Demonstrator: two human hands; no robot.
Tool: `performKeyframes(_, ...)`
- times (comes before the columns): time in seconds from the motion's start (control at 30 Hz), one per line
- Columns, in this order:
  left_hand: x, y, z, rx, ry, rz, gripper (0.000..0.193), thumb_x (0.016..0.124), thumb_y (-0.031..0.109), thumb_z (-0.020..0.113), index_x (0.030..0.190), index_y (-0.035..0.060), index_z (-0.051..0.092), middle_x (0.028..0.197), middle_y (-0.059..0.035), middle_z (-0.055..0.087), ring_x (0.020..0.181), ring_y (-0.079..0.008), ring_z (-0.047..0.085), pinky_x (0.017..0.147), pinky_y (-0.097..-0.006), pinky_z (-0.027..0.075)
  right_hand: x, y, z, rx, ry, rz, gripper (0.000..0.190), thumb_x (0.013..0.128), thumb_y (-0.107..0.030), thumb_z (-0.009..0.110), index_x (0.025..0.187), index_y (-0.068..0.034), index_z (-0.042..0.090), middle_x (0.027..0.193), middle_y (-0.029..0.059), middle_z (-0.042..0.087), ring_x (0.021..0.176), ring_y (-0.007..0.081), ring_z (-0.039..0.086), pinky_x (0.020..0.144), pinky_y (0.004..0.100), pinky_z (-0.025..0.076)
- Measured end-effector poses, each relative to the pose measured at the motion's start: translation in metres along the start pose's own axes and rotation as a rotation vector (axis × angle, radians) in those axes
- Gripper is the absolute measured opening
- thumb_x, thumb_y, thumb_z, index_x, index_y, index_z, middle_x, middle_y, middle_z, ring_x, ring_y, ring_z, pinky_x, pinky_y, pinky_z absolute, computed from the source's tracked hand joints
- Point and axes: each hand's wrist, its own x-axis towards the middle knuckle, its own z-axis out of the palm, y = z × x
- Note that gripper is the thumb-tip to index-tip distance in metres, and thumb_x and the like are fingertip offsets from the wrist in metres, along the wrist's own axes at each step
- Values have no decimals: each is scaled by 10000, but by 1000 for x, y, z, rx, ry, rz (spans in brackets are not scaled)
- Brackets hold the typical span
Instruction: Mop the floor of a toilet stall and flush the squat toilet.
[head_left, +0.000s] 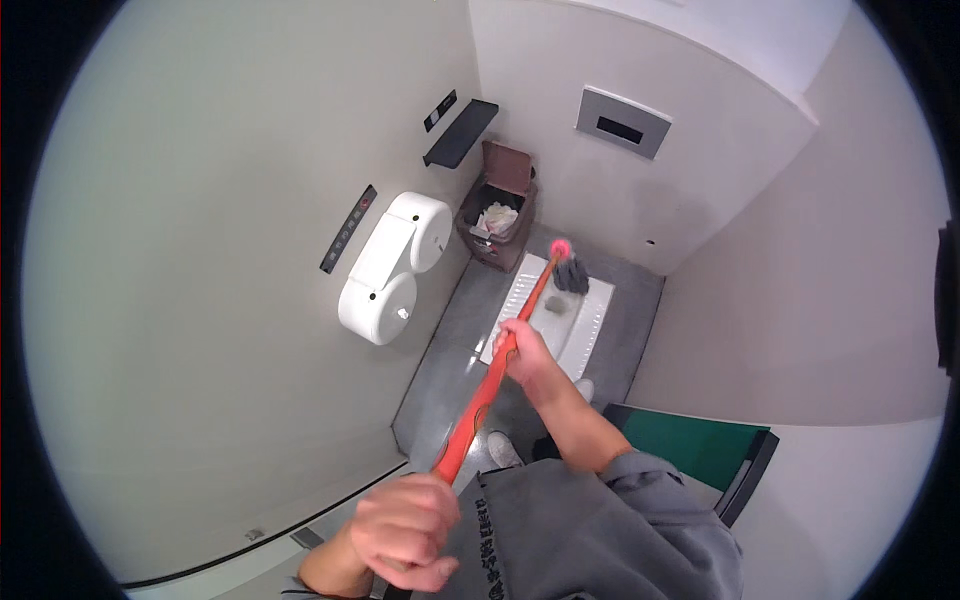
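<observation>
My left hand (407, 529) is closed around the upper end of a mop's red-orange handle (478, 409), close to my body. Farther down the same handle, my right hand (524, 352) grips it. At the far end are a pink fitting and a dark grey mop head (571, 276), which lies over the far part of a white ceramic squat toilet (593, 323) set in the floor. A small darkish patch shows in the toilet's basin, just nearer than the mop head.
Left of the toilet, a brown bin (496, 251) stands with its lid up and paper inside. A white double toilet-roll dispenser (378, 262) and a dark shelf (461, 134) jut from the left wall. A green-faced door or panel (694, 442) stands at right. My shoes are on grey floor (442, 367).
</observation>
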Motion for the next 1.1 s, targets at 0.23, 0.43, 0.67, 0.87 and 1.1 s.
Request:
performKeyframes(0.23, -39, -86, -7, 247, 123, -235, 295, 561, -104, 567, 471, 59, 339, 480, -40, 370, 490, -219, 418, 518, -325, 374, 100, 38, -30, -14, 298, 37, 200, 824, -209, 479, 693, -64, 440, 529, 50, 438, 499, 178, 479, 455, 311, 418)
performKeyframes(0.43, -61, -33, -30, 264, 205, -312, 295, 571, -96, 551, 467, 54, 319, 474, -42, 375, 482, -221, 419, 522, -321, 376, 77, 112, -27, -115, 119, 156, 120, 762, -149, 470, 659, -99, 433, 568, 42, 448, 527, 182, 480, 481, 316, 417)
performKeyframes(0.67, -66, 35, -18, 232, 234, -354, 234, 530, -67, 547, 443, 47, 362, 454, -44, 403, 416, -202, 427, 438, -302, 374, 9, 184, -11, 1, 151, 385, 113, 763, -140, 494, 687, -104, 418, 589, 44, 452, 542, 194, 487, 518, 342, 434)
performKeyframes(0.87, -86, 60, -3, 204, 531, -335, 234, 619, 22, 555, 451, 50, 394, 427, -41, 424, 401, -187, 450, 412, -296, 399, -36, 204, -37, -48, 197, 511, 79, 788, -141, 476, 810, -94, 417, 661, 54, 477, 551, 207, 511, 471, 347, 453)
performKeyframes(1.1, -112, 43, 13, 21, 719, -360, 221, 645, -12, 540, 492, 36, 387, 462, -54, 419, 431, -181, 407, 453, -329, 383, -51, 166, -64, -379, 273, 333, 112, 786, -156, 506, 767, -77, 430, 595, 65, 478, 503, 181, 513, 454, 312, 438)
